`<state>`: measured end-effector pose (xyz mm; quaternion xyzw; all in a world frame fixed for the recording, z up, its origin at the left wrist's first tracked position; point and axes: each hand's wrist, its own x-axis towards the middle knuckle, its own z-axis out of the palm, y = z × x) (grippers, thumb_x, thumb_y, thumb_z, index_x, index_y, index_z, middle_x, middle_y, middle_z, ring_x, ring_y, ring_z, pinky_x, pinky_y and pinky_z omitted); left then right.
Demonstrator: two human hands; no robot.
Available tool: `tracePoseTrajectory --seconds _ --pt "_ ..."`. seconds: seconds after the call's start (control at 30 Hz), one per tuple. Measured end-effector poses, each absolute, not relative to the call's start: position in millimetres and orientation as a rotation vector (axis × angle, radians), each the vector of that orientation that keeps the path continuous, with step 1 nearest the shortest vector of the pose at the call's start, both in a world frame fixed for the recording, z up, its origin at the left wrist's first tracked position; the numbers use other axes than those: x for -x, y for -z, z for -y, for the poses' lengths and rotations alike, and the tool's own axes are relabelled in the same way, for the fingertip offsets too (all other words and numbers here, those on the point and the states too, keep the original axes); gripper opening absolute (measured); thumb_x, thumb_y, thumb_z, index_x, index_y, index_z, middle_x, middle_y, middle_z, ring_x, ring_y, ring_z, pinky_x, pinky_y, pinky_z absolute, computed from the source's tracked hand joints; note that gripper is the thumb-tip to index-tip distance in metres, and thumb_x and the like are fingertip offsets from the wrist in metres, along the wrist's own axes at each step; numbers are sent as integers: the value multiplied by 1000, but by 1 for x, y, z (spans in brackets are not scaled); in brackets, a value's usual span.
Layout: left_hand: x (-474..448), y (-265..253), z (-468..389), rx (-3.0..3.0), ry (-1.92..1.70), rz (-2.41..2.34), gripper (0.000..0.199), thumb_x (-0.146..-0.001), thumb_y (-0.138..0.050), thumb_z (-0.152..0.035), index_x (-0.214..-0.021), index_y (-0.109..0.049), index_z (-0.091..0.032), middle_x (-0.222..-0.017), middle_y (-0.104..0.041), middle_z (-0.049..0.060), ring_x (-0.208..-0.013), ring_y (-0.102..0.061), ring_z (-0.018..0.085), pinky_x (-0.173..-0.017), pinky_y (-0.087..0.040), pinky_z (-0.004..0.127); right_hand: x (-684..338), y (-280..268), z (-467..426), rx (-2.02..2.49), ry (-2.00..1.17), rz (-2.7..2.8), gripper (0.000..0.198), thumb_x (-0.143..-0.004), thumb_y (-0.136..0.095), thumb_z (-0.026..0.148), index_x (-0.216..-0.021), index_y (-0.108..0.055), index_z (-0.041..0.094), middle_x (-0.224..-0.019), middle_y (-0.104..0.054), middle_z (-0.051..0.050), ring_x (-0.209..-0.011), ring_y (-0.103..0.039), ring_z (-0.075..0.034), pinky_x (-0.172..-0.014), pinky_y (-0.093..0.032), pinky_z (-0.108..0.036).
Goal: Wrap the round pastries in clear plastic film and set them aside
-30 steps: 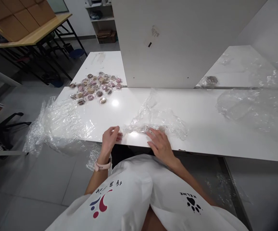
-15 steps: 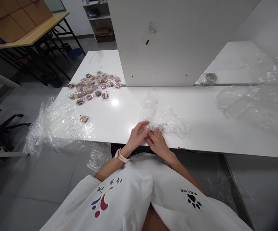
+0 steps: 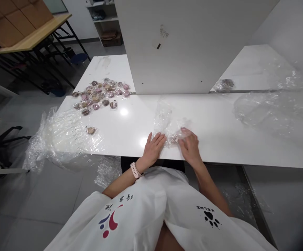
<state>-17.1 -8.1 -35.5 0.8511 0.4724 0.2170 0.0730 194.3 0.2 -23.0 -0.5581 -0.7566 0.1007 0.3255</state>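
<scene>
My left hand (image 3: 153,149) lies flat with its fingers stretched out, pressing the left edge of a crumpled clear plastic sheet (image 3: 164,113). A small brownish wrapped item (image 3: 173,139) sits under the plastic between my two hands; its kind is hard to make out. On the other side, my right hand (image 3: 190,144) has bent fingers closed on the right part of the plastic. Motion blurs those fingertips a little.
Several small wrapped pieces (image 3: 96,94), brown, tan and pink, lie at the left back of the white table (image 3: 216,129). One wrapped piece (image 3: 90,130) lies apart. Plastic bags (image 3: 62,134) hang over the left edge; more clear plastic (image 3: 266,108) lies right. A white panel (image 3: 185,45) stands behind.
My hands were close together at the plastic; now they are apart. The right hand has moved right, pulling the plastic's right part over, and the left has flattened out.
</scene>
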Motion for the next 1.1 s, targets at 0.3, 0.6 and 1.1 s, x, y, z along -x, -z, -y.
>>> tracePoseTrajectory --seconds 0.3,0.6,1.1 --pt "22 50 32 -2202 -1305 -1768 19 -97 -49 -20 -111 -61 -21 -118 -65 14 -122 -57 27 -98 -53 49 -130 8 -15 1097 -266 2509 41 -97 -38 15 -131 -61 20 -133 -60 -12 -119 -51 -30 -96 -46 -48" --pt "42 19 22 -2414 -892 -1208 65 -99 -38 -21 -157 -7 -21 -159 -31 16 -149 -29 27 -116 -39 52 -166 1 -25 875 -947 2460 66 -94 -48 25 -157 -27 25 -160 -33 -7 -147 -32 -24 -117 -37 -45" --pt "22 5 -6 -1891 -763 -1807 36 -99 -45 -44 -124 -51 -18 -85 -67 6 -81 -65 23 -74 -49 35 -153 11 -29 1521 -974 1845 46 -91 -53 52 -127 -54 22 -59 -57 6 -59 -56 -16 -62 -43 -28"
